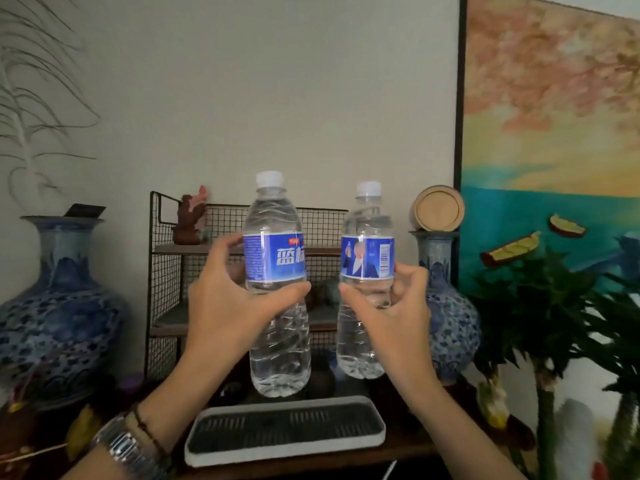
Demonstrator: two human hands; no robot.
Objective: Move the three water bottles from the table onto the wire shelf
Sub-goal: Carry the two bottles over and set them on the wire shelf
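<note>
- The left hand (225,306) is wrapped around the left water bottle (277,289) just under its blue label, thumb in front, fingers (225,242) curled round the far side
- The right hand (394,306) grips the right water bottle (365,282) the same way, its fingers (412,275) closed on the right side
- Both bottles are upright, capped, held in the air side by side but apart
- The wire shelf (166,271) stands behind them at the far edge of the worktop (408,445), between two blue-and-white vases (62,306)
- A white-rimmed tray (284,431) lies on the worktop, near, below the bottles
- A third bottle is not in sight
</note>
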